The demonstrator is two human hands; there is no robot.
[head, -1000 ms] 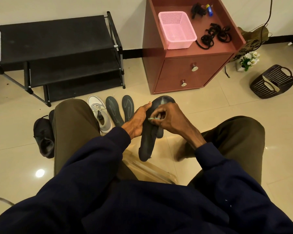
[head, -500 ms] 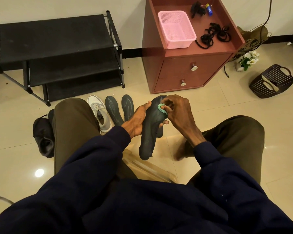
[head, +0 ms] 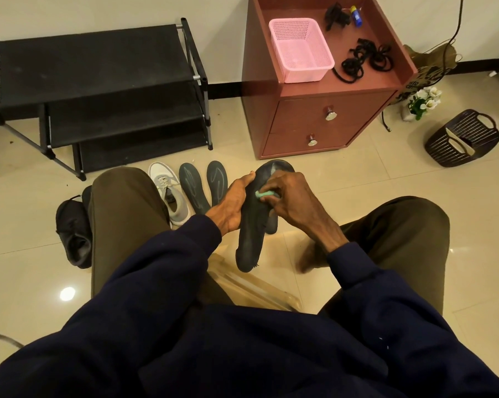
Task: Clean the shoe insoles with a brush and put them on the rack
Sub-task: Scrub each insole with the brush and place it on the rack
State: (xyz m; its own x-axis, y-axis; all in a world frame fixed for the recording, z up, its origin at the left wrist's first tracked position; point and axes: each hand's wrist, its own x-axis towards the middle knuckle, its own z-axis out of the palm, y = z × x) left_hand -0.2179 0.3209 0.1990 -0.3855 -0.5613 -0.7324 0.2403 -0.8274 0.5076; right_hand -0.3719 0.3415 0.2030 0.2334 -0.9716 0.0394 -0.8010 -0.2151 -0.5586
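My left hand (head: 233, 203) grips a dark grey insole (head: 252, 225) by its left edge, holding it upright between my knees. A small green brush (head: 263, 194) is pinched in my right hand (head: 288, 196) and presses on the insole's upper middle. Another dark insole (head: 272, 225) shows partly behind the held one. Two grey insoles (head: 191, 188) (head: 217, 180) lie side by side on the floor, toes pointing away. The black three-shelf rack (head: 99, 90) stands at the back left with nothing on its shelves.
A grey-white sneaker (head: 169, 193) lies left of the floor insoles and a black shoe (head: 73, 231) beside my left knee. A red-brown drawer cabinet (head: 323, 116) carries a pink basket (head: 300, 50) and black laces (head: 363, 60). A dark woven basket (head: 462, 137) sits at right.
My right hand with the brush went up to the insole's toe end, then came back down to its upper middle. The left hand's grip stayed the same.
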